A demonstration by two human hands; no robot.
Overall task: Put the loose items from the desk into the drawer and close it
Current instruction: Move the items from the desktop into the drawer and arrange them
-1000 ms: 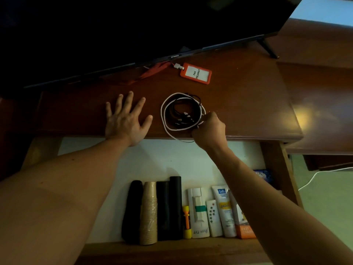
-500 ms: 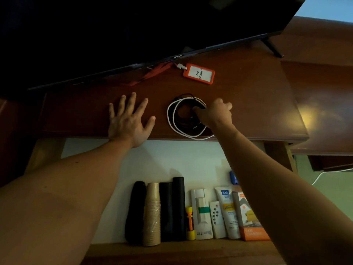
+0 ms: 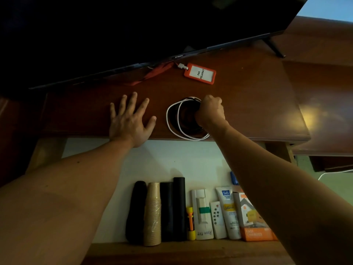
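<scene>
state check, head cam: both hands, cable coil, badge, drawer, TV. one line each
left hand: open, flat on the desk top
right hand: closed around the cable coil
cable coil: bundled, at the desk's front edge
badge holder: lying flat, lanyard attached
drawer: open, items lined along the front
TV: screen dark

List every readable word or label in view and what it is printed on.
"SKYWORTH": lower bezel of the television.
"PAS PELAWAT": card in the orange badge holder.
"Safi": white tube in the drawer.
"FAST": orange box, the rest blurred.
Handwriting on the white remote holder: unreadable.
</scene>
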